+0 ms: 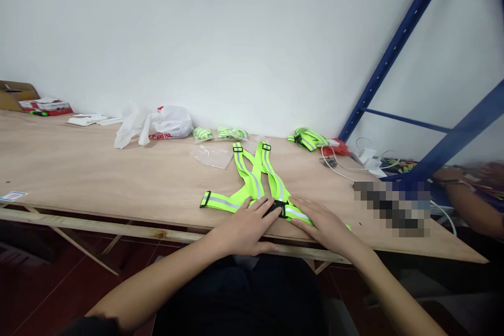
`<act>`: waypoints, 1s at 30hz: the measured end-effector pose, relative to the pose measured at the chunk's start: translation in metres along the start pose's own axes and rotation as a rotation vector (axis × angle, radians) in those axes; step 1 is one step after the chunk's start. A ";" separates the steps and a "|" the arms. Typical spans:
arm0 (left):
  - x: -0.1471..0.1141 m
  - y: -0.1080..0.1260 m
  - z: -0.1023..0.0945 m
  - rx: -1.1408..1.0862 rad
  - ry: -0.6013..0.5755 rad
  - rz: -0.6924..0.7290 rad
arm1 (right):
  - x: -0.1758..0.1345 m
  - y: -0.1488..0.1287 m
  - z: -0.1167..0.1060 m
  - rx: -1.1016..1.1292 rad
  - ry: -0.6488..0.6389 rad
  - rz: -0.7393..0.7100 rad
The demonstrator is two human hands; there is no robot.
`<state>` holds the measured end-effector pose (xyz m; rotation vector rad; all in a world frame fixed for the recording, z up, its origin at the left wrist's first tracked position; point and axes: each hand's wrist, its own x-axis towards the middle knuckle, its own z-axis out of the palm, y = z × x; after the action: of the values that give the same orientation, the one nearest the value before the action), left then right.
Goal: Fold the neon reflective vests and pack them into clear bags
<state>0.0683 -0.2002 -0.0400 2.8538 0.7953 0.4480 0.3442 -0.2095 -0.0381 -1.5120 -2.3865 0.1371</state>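
Note:
A neon-green reflective vest (226, 201) made of straps with silver stripes lies spread on the wooden table. Its two shoulder straps reach toward the wall, and a side strap points left. My left hand (252, 224) rests on the waist strap, fingers stretched out beside the black buckle (280, 208). On the buckle's other side, my right hand (318, 220) lies flat over the right part of the waist strap, its fingers extended. Part of the strap is hidden under both hands. An opened clear plastic bag (212, 156) lies behind the vest.
Bagged green vests (226, 133) and a white plastic bag (173, 121) stand by the wall. Another bundled vest (309, 138) sits near a white cable (334, 168) and the blue metal frame (388, 58). Another person's arm (468, 199) shows at right. The table's front edge (165, 232) is close.

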 end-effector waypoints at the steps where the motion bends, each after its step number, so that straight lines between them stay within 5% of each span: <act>1: 0.004 0.002 0.002 -0.004 -0.002 0.015 | -0.004 0.003 -0.001 0.003 -0.001 0.015; 10: 0.031 0.019 0.006 -0.067 -0.041 0.079 | -0.031 0.026 -0.014 0.005 -0.013 0.132; 19: -0.005 0.002 -0.023 -0.006 0.011 -0.098 | -0.017 0.010 -0.016 0.005 -0.046 0.101; 30: -0.038 -0.027 -0.018 0.125 -0.061 -0.134 | -0.014 0.000 0.001 -0.057 -0.049 0.204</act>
<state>0.0187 -0.1961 -0.0384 2.8866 1.0288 0.3017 0.3494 -0.2218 -0.0420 -1.7970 -2.2858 0.1552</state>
